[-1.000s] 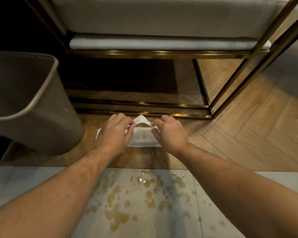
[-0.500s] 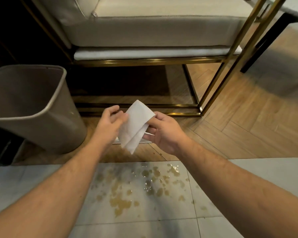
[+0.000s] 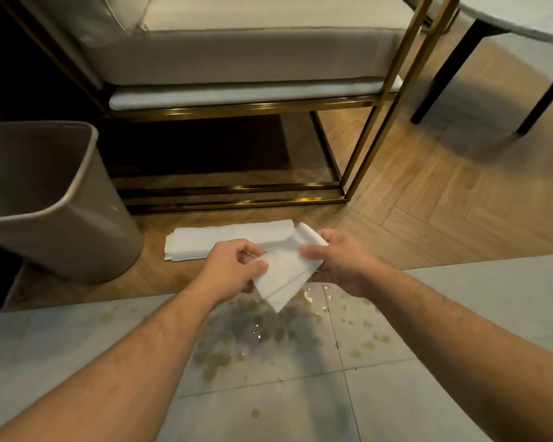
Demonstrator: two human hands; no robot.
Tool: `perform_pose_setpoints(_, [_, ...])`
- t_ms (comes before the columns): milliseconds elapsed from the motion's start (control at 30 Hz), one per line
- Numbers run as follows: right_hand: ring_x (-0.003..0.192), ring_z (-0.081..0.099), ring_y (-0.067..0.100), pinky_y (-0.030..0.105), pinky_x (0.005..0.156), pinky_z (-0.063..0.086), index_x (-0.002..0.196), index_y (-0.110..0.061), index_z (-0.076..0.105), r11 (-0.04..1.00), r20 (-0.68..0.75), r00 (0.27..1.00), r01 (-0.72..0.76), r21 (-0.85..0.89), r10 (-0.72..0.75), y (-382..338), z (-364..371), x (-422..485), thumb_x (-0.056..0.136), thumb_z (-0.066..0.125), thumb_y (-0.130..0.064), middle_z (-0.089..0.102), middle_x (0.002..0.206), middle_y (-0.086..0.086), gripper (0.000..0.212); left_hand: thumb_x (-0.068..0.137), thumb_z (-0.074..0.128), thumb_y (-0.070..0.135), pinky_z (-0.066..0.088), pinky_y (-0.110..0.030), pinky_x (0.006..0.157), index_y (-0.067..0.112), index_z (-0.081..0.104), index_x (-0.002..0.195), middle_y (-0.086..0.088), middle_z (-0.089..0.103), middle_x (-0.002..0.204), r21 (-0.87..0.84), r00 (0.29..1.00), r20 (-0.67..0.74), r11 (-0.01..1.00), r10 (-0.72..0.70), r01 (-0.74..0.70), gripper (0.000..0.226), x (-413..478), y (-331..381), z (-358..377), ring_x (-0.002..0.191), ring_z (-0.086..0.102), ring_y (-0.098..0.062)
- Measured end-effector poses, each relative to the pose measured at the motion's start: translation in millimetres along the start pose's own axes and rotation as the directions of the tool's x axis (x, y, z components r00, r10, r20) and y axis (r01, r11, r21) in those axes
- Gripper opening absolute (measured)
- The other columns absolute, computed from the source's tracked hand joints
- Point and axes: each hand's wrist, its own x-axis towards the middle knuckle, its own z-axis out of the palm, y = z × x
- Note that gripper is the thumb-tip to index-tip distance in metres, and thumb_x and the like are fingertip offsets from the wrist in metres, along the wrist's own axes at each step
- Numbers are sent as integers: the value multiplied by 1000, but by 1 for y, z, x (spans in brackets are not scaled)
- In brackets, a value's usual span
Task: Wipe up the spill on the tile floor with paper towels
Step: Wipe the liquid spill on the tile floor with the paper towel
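Note:
A folded white paper towel point(image 3: 284, 272) hangs in the air above the far edge of the spill. My left hand point(image 3: 233, 269) pinches its left side and my right hand point(image 3: 339, 260) grips its right side. The spill point(image 3: 253, 336) is a patch of brownish drops and puddles on the pale tile floor point(image 3: 428, 393), just below my hands. A flat stack of white paper towels point(image 3: 224, 239) lies on the wooden floor behind my hands, partly hidden by them.
A grey waste bin point(image 3: 45, 199) stands at the left on the wood floor. An armchair with a gold metal frame point(image 3: 358, 161) fills the back. A round table with dark legs point(image 3: 441, 68) stands at the upper right.
Both hands lifted one towel off the stack on the floor and drew it toward me, over the spill. The view has tilted, showing more of the chair and table.

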Motion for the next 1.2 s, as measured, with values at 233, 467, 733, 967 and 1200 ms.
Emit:
perform_pose_setpoints(233, [67, 56, 12, 26, 50, 37, 84, -27, 48, 690, -472, 668, 87, -719, -575, 33, -114, -16, 94, 67, -10, 59, 77, -6, 27, 87, 74, 26, 51, -26, 87, 25, 70, 114, 11, 71, 104, 322, 990, 11, 937, 137, -133, 28, -4, -14, 15, 96, 63, -4])
perform_pose_setpoints(467, [95, 57, 30, 39, 76, 44, 112, -16, 48, 571, -250, 931, -55, -819, -268, 133, -122, 1, 93, 68, -29, 58, 114, 12, 30, 93, 59, 46, 32, -31, 110, 30, 47, 143, 5, 52, 147, 649, 968, 121, 721, 220, -245, 53, -1, -46, 24, 135, 43, -15])
perform_pose_setpoints(733, [155, -6, 38, 58, 123, 7, 161, -16, 2, 404, -381, 913, -296, -866, -148, 168, -119, 45, 103, 17, -59, -7, 169, 20, 74, 98, 37, 55, 9, -45, 122, 25, 29, 152, -3, 24, 163, 829, 934, 277, 435, 227, -352, 63, 2, -67, 58, 150, 12, -24])
perform_pose_setpoints(967, [154, -19, 27, 52, 126, -1, 161, -11, -3, 288, -40, 948, 55, -956, -316, 180, -67, 43, 108, 10, -42, -13, 169, 10, 63, 97, 39, 54, 14, -47, 121, 23, 35, 151, -4, 25, 163, 803, 956, 208, 523, 205, -287, 62, 4, -70, 84, 151, 12, -25])
perform_pose_setpoints(1200, [156, -14, 19, 53, 125, -6, 162, -19, -3, 230, 126, 894, 243, -942, -430, 165, -70, 30, 107, 12, -44, -10, 170, 6, 62, 96, 55, 38, 31, -44, 116, 12, 56, 137, -7, 54, 144, 742, 907, 160, 559, 389, -370, 49, 10, -68, 80, 138, 41, -27])
